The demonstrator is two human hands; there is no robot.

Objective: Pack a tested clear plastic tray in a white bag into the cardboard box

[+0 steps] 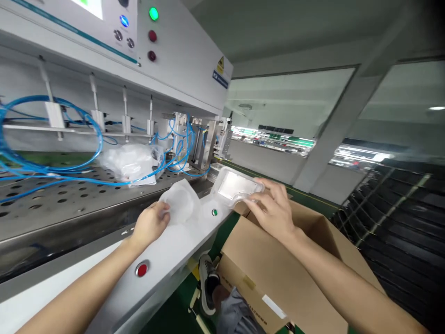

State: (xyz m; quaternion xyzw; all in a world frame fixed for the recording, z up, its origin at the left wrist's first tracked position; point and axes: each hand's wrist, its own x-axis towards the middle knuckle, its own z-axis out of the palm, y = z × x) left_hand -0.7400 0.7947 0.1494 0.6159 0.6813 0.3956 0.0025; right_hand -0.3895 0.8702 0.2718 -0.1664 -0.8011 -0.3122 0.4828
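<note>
My left hand (153, 221) is closed, pinching the edge of a thin white translucent plastic bag (180, 202) above the machine's white front ledge. My right hand (273, 208) grips the near end of a clear plastic tray (236, 186) between thumb and fingers. Inside the tray lies a flat, pale silvery plate with a curved cutout. The tray is tilted above the ledge's far end and beside an open cardboard box (264, 250). The bag and tray are close but seem apart.
A machine (184, 51) with lit buttons stands at the left. Blue air hoses (97, 139) loop over its perforated metal bed (38, 197), where a crumpled plastic bag (130, 161) lies. A red button (141, 269) and green button (214, 212) sit on the ledge. Black stacked items (392, 222) stand right.
</note>
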